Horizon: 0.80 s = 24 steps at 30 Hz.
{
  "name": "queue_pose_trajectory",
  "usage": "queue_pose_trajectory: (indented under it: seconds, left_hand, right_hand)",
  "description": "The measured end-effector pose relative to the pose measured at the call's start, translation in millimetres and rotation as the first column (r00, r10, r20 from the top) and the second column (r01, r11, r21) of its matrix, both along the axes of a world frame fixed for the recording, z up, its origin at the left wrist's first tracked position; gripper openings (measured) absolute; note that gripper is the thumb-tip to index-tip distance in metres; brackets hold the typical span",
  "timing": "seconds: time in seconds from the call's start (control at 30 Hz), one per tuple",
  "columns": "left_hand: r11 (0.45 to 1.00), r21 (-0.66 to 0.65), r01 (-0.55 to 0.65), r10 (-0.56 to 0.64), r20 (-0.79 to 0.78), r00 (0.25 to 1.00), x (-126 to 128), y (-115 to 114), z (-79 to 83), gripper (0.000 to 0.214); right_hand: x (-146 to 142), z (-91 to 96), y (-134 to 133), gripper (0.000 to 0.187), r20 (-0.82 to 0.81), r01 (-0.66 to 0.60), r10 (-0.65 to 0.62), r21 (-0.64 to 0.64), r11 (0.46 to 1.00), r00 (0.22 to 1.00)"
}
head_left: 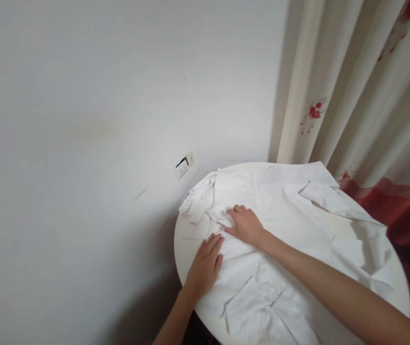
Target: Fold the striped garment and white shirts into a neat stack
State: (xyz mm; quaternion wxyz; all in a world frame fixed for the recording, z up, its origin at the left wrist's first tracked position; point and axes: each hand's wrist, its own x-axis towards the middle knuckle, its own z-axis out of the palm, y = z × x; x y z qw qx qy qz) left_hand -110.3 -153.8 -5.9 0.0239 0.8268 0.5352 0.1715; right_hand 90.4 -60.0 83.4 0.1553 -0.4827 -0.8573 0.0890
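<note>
A white garment [291, 225] lies spread over a round white table [185, 249]; its collar and a bunched sleeve sit at the left side. My left hand [205, 266] rests flat on the cloth near the table's left edge, fingers stretched out. Just above it, my right hand [246, 224] reaches across, palm down, with its fingers curled onto a fold of the cloth by the collar. A pocket flap shows near the front edge.
A plain white wall stands to the left, with a loose socket [184, 165] hanging from it just behind the table. A cream curtain with red flowers [356, 105] hangs at the right, close to the table's far edge.
</note>
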Motion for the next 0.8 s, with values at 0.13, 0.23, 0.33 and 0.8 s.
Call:
queue_pose_trajectory:
  seconds: [0.13, 0.23, 0.33, 0.8]
  left_hand:
    - [1.0, -0.019, 0.005, -0.005, 0.004, 1.0, 0, -1, 1.0, 0.051]
    - [1.0, -0.023, -0.003, 0.004, 0.024, 1.0, -1, -2, -1.6, 0.052]
    - [0.999, -0.034, -0.001, 0.003, 0.048, 0.999, -5, 3, -1.6, 0.055]
    - [0.936, -0.246, 0.253, -0.274, -0.052, 0.96, -41, 141, 59.1, 0.024]
  right_hand:
    - [-8, -3.2, 19, 0.019, 0.02, 0.101, -0.1, -0.067, 0.993, 0.995]
    - [19, 5.7, 37, 0.028, -0.024, 0.243, -0.245, -0.066, 0.968, 0.969]
    - [63, 20.2, 52, 0.043, -0.21, 0.407, -0.418, -0.094, 0.908, 0.884]
    - [170, 12.7, 63, 0.041, -0.219, 0.212, -0.228, -0.095, 0.973, 0.949]
